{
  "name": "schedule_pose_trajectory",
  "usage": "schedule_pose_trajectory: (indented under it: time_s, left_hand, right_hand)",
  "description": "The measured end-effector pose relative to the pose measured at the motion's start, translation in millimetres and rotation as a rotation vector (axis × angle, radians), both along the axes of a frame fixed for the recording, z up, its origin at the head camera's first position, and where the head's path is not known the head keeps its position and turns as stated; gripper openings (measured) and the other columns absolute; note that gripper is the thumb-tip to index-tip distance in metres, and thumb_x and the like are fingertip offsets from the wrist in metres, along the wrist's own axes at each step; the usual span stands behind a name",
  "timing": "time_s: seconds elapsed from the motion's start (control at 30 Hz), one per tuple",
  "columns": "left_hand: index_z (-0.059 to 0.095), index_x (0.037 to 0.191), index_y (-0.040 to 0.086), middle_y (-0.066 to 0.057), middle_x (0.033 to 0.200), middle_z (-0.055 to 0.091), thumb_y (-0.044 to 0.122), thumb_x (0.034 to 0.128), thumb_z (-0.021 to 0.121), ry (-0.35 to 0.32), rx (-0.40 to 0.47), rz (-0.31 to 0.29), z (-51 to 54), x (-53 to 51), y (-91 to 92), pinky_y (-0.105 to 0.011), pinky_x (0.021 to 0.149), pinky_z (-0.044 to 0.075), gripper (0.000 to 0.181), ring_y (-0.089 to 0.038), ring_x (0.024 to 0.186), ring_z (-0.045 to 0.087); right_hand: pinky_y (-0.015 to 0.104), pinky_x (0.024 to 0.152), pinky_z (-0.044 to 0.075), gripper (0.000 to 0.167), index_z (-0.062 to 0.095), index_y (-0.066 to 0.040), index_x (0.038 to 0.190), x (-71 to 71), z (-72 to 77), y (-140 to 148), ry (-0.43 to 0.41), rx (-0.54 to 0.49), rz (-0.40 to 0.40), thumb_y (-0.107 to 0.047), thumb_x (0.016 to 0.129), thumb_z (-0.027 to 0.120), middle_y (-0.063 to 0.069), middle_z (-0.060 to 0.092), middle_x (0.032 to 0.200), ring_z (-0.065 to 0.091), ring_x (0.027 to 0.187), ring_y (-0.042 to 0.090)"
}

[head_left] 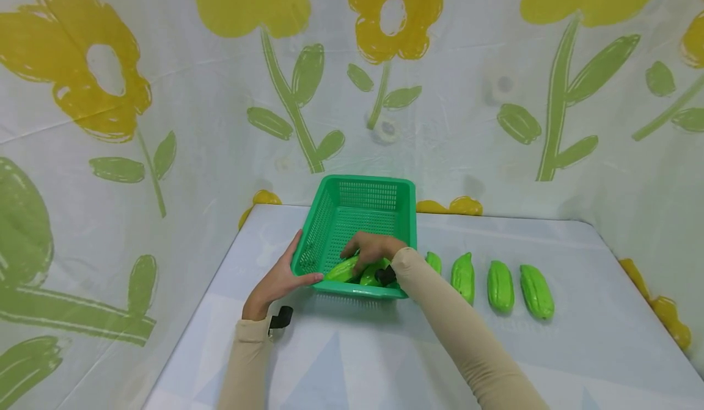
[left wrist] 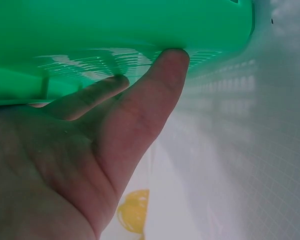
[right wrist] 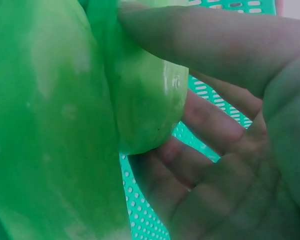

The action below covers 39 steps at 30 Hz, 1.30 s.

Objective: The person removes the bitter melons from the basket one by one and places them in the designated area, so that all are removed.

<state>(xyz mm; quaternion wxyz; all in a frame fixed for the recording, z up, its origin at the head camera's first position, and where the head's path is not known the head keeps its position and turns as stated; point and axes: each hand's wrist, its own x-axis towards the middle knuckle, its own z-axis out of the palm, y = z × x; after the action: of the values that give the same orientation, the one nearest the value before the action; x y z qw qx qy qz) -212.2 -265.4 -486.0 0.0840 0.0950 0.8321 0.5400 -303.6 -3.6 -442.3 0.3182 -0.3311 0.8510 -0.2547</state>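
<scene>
The green plastic basket (head_left: 367,179) has slotted walls and stands near the table's far edge. My left hand (head_left: 283,278) rests against its near left corner. In the left wrist view the thumb (left wrist: 165,80) touches the outer wall, with the fingers extended along another side. Inside the basket my right hand (head_left: 374,248) grips a green ridged gourd (head_left: 342,270). The right wrist view shows that gourd's rounded end (right wrist: 145,105) between thumb and fingers. A second gourd (right wrist: 50,125) lies right beside it, partly hidden under the wrist in the head view.
Several more green gourds lie in a row right of the basket, among them a middle one (head_left: 500,286) and the rightmost one (head_left: 537,291). The right forearm partly covers the one nearest the basket (head_left: 433,261). A flower-patterned curtain (head_left: 456,123) hangs behind the white table (head_left: 594,336).
</scene>
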Motion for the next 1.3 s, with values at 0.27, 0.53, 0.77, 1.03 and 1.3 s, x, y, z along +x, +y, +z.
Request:
schedule_pose_trajectory:
  time_s: [0.27, 0.53, 0.77, 1.03, 1.3]
  left_hand:
    - [-0.003, 0.168, 0.031, -0.003, 0.176, 0.002, 0.040, 0.0841, 0.084, 0.006, -0.009, -0.003, -0.3, -0.9, 1.2, -0.067, 0.126, 0.017, 0.122, -0.034, 0.162, 0.009]
    - [-0.004, 0.168, 0.029, -0.003, 0.176, 0.003, 0.041, 0.0845, 0.084, 0.015, -0.001, -0.014, -0.8, -0.9, 0.5, -0.069, 0.125, 0.017, 0.122, -0.035, 0.162, 0.009]
    - [-0.003, 0.168, 0.030, -0.004, 0.176, 0.004, 0.041, 0.0843, 0.084, 0.017, 0.004, -0.014, -1.0, -0.9, 0.4, -0.069, 0.125, 0.018, 0.121, -0.035, 0.161, 0.012]
    - [-0.003, 0.168, 0.031, -0.003, 0.176, 0.005, 0.041, 0.0837, 0.085, 0.023, 0.009, -0.015, -1.0, -0.9, 0.3, -0.069, 0.124, 0.021, 0.122, -0.035, 0.160, 0.015]
    - [-0.003, 0.168, 0.026, -0.004, 0.176, 0.003, 0.040, 0.0834, 0.085, 0.029, 0.011, -0.020, -1.4, -2.0, 0.0, -0.070, 0.124, 0.018, 0.123, -0.036, 0.161, 0.012]
  right_hand:
    - [0.045, 0.113, 0.050, 0.046, 0.069, -0.009, 0.136, -1.8, 0.1, 2.5, 0.026, -0.012, -0.018, -0.015, 0.091, 0.078, 0.010, 0.067, 0.142, 0.058, 0.138, 0.029]
    - [0.044, 0.110, 0.052, 0.047, 0.068, -0.005, 0.136, -6.6, 1.9, 7.6, 0.040, -0.067, -0.063, -0.022, 0.093, 0.077, 0.013, 0.068, 0.139, 0.062, 0.133, 0.031]
    - [0.041, 0.105, 0.056, 0.049, 0.066, -0.002, 0.137, -9.2, 3.9, 13.1, 0.023, -0.115, -0.124, -0.024, 0.094, 0.077, 0.015, 0.068, 0.138, 0.064, 0.129, 0.031]
    - [0.039, 0.097, 0.059, 0.053, 0.064, -0.004, 0.140, -9.7, 7.7, 18.7, -0.010, -0.145, -0.238, -0.029, 0.095, 0.076, 0.019, 0.066, 0.140, 0.066, 0.126, 0.031]
    - [0.039, 0.091, 0.061, 0.054, 0.063, -0.007, 0.143, -6.5, 13.4, 22.3, -0.069, -0.153, -0.332, -0.032, 0.096, 0.074, 0.022, 0.062, 0.144, 0.067, 0.124, 0.031]
